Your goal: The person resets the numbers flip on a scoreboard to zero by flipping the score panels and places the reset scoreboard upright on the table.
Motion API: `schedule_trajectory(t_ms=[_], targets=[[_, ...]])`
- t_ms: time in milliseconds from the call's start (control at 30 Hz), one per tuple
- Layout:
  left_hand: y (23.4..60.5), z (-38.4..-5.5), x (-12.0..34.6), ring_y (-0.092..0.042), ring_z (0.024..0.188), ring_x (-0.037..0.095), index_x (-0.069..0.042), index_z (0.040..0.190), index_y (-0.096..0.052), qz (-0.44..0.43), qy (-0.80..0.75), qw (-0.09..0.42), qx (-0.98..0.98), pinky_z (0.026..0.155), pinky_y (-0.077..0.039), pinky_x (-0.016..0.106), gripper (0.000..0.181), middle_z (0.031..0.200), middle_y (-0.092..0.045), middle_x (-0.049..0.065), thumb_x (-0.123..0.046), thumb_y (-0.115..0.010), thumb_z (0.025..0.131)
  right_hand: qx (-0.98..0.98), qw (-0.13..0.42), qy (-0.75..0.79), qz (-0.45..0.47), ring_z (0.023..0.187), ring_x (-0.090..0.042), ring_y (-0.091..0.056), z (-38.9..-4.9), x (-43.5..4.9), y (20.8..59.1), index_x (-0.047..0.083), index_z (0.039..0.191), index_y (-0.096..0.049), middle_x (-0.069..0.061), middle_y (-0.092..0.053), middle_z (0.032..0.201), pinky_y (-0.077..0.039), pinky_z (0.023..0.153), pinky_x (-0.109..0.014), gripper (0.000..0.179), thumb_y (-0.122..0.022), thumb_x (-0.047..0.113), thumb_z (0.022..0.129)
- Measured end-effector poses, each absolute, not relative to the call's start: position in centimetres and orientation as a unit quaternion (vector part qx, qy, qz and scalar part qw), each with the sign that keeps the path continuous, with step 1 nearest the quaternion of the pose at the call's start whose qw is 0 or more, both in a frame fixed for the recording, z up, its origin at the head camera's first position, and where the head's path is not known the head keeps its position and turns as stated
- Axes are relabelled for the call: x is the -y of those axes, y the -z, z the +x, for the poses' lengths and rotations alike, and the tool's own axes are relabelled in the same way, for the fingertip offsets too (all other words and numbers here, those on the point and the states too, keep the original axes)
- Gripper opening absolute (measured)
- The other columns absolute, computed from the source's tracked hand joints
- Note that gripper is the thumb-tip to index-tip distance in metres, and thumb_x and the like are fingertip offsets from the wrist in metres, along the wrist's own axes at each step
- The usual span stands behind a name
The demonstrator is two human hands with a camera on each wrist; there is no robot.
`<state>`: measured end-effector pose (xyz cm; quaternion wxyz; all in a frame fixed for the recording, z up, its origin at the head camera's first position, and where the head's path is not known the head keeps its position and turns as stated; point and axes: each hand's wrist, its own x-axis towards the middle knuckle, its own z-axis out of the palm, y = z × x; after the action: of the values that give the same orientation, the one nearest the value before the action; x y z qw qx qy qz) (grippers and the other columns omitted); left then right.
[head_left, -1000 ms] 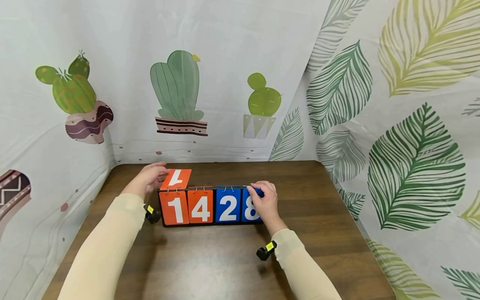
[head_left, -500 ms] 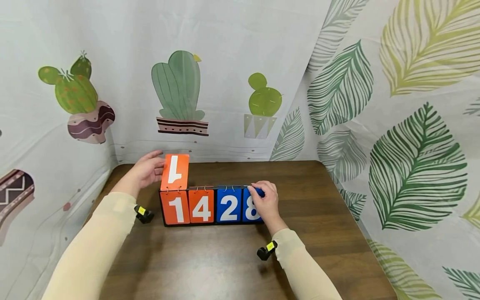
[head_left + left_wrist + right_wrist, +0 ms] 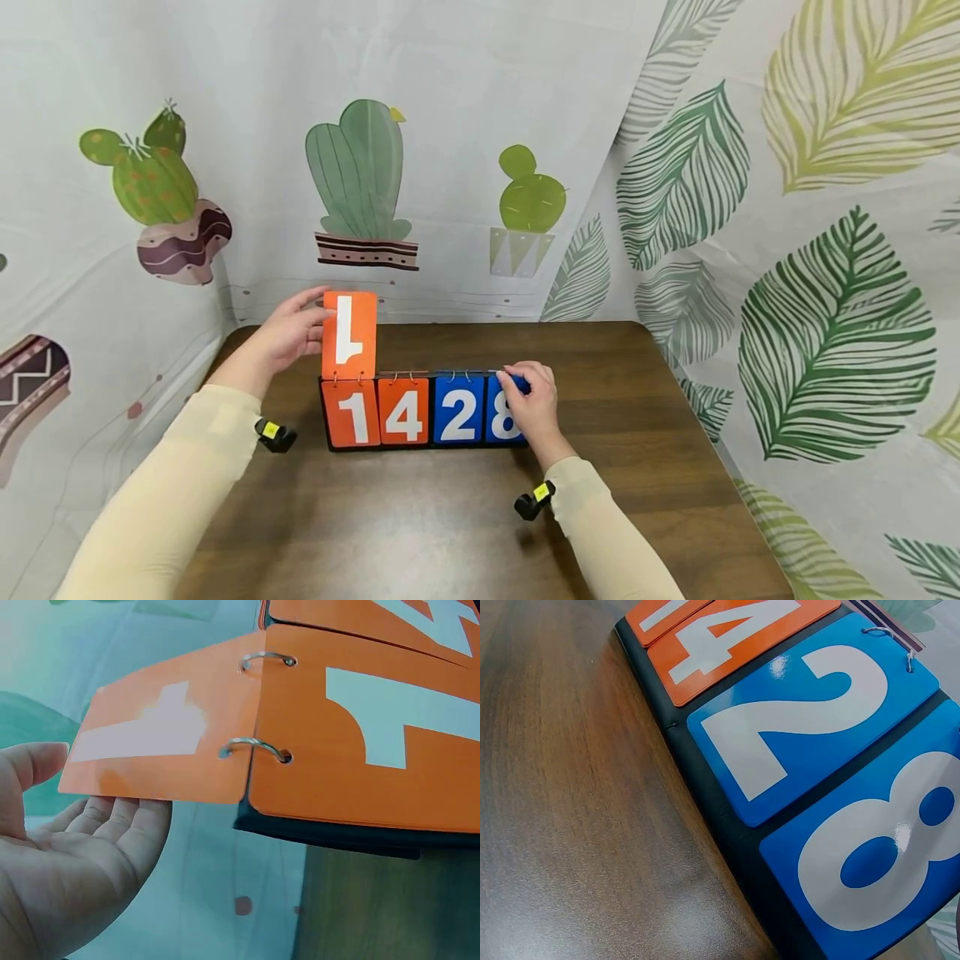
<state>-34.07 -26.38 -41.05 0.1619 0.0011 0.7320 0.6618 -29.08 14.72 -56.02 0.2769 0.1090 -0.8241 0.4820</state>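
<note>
A black tabletop flip scoreboard (image 3: 430, 447) stands on the table, showing orange 1 and 4 cards and blue 2 and 8 cards. Above its left end, an orange number card (image 3: 360, 333) is raised on its rings, its 1 upside down. My left hand (image 3: 288, 331) is at that card's left edge. In the left wrist view its fingers (image 3: 112, 817) lie relaxed, partly behind the card, the thumb beside the outer edge. My right hand (image 3: 534, 408) grips the scoreboard's top right corner, covering part of the 8 card (image 3: 885, 847); the right wrist view does not show its fingers.
The brown wooden table (image 3: 420, 525) extends in front of and beside the scoreboard. A white cloth with printed cacti (image 3: 360, 175) hangs behind, and a leaf-patterned cloth (image 3: 832, 333) hangs on the right. Each sleeve cuff carries a small black camera (image 3: 275, 435).
The orange card has swung from leaning backward to nearly upright. My left hand has moved up and slightly left with it. My right hand stays at the right corner.
</note>
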Motion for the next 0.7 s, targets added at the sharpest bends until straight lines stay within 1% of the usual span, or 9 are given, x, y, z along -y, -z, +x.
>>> schedule_trajectory(t_ms=[67,133,267,467,567,700], targets=[[40.8,-33.7,26.3,-0.071,0.092,0.009,-0.022,0.167,-0.011,0.014,-0.652,0.156,-0.742,0.083,-0.061,0.033,0.07,0.123,-0.057,-0.002,-0.025,-0.049,0.109,0.825,0.272,-0.484,0.108,0.111,-0.025,-0.058,-29.1,-14.7,56.0,0.006,0.105,-0.078,-0.007,-0.072,0.109,-0.048,0.094,-0.046,0.024,-0.076,0.028,0.094],[40.9,-33.6,26.3,-0.071,0.094,0.01,-0.022,0.166,-0.017,0.027,-0.64,0.148,-0.753,0.084,-0.061,0.033,0.067,0.127,-0.058,0.001,-0.027,-0.051,0.108,0.823,0.274,-0.485,0.11,0.111,-0.026,-0.058,-29.1,-14.7,56.0,0.005,0.105,-0.078,-0.007,-0.072,0.109,-0.048,0.094,-0.046,0.025,-0.076,0.027,0.094],[40.8,-33.0,26.3,-0.07,0.101,0.009,-0.02,0.163,-0.028,0.055,-0.61,0.129,-0.78,0.085,-0.061,0.032,0.061,0.132,-0.055,0.002,-0.03,-0.053,0.108,0.821,0.279,-0.485,0.111,0.11,-0.025,-0.059,-29.1,-14.8,56.0,0.005,0.104,-0.078,-0.007,-0.072,0.108,-0.048,0.094,-0.045,0.024,-0.077,0.027,0.094],[40.2,-31.4,26.0,-0.071,0.097,0.011,-0.008,0.151,-0.045,0.105,-0.569,0.108,-0.808,0.085,-0.062,0.032,0.05,0.115,-0.068,-0.007,-0.03,-0.055,0.107,0.823,0.273,-0.486,0.109,0.111,-0.025,-0.058,-29.0,-14.8,55.9,0.005,0.105,-0.078,-0.006,-0.072,0.109,-0.048,0.094,-0.046,0.026,-0.076,0.028,0.094],[40.0,-30.3,26.0,-0.069,0.095,0.009,-0.007,0.143,-0.053,0.119,-0.534,0.094,-0.832,0.085,-0.06,0.031,0.044,0.109,-0.07,-0.01,-0.031,-0.056,0.107,0.824,0.268,-0.488,0.107,0.111,-0.025,-0.058,-29.0,-14.8,55.9,0.005,0.105,-0.078,-0.006,-0.072,0.109,-0.048,0.094,-0.047,0.026,-0.076,0.028,0.095],[40.0,-28.5,26.1,-0.065,0.089,0.009,-0.006,0.135,-0.061,0.134,-0.497,0.066,-0.855,0.079,-0.056,0.03,0.038,0.099,-0.069,-0.01,-0.028,-0.058,0.105,0.826,0.263,-0.488,0.106,0.111,-0.025,-0.058,-29.0,-14.8,55.9,0.008,0.106,-0.078,-0.005,-0.071,0.11,-0.049,0.094,-0.046,0.023,-0.076,0.028,0.095]])
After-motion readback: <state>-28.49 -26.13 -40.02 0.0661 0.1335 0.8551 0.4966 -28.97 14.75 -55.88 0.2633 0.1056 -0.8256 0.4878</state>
